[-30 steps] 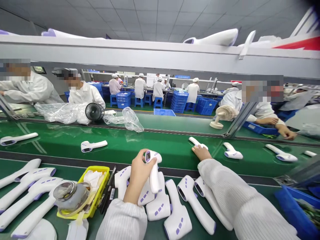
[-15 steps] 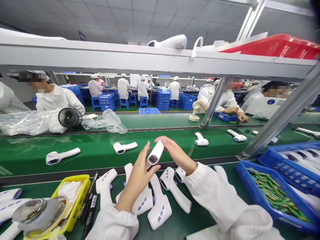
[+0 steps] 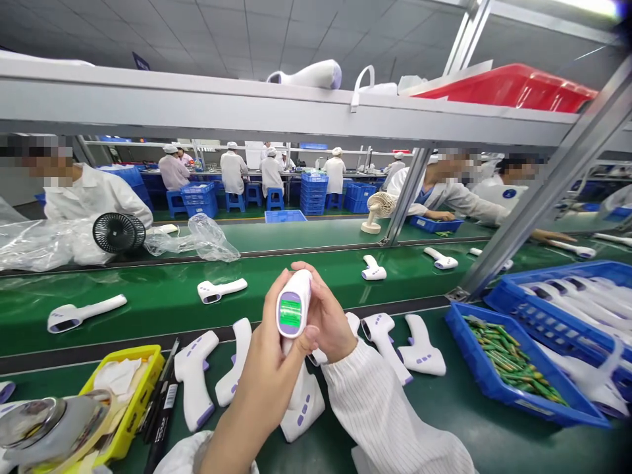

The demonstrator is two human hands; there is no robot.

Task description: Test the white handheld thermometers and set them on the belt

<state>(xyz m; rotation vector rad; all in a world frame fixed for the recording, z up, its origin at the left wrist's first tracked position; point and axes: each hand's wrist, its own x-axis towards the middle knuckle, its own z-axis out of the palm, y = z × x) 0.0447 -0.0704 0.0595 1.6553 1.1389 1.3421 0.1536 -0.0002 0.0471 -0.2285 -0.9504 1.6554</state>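
Right hand (image 3: 330, 324) drawn in since earlier frame, curled snugly round gun-shaped thermometer (image 3: 298, 288); left hand (image 3: 268, 359) also wrapped round it, above bench (image 3: 494, 438), display (image 3: 289, 313) (lit green) facing wearer, presumably for easy reading.

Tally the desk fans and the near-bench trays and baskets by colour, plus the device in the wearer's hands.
White device in left hand and right hand: 1
Black fan: 1
Cream fan: 1
Yellow tray: 1
Blue tray: 1
Blue basket: 1
Total: 6
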